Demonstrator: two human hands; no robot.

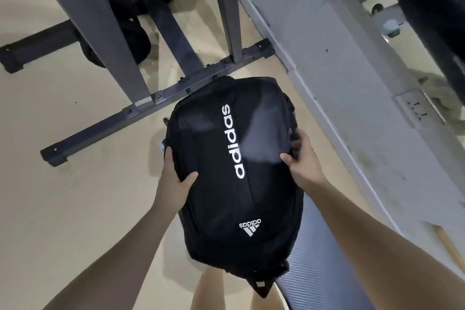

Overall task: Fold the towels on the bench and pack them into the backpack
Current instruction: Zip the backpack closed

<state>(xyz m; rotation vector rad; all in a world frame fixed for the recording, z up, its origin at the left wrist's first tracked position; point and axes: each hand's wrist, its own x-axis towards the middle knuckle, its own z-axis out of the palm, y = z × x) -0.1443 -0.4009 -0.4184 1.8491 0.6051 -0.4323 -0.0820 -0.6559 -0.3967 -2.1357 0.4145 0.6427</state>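
- I see a grey metal frame (141, 63) standing on the floor at far left.
- My left hand (173, 178) grips the backpack's left edge, thumb on the front.
- The black backpack (234, 171) is held between both hands, above the bench pad (324, 259).
- My right hand (304, 158) pinches its right side.

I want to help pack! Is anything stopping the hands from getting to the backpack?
No, nothing visible is in the way. The left hand already grips the left side of the black backpack, and the right hand grips its right side, thumbs on the front. The backpack looks closed, and I can't clearly see any towels here.
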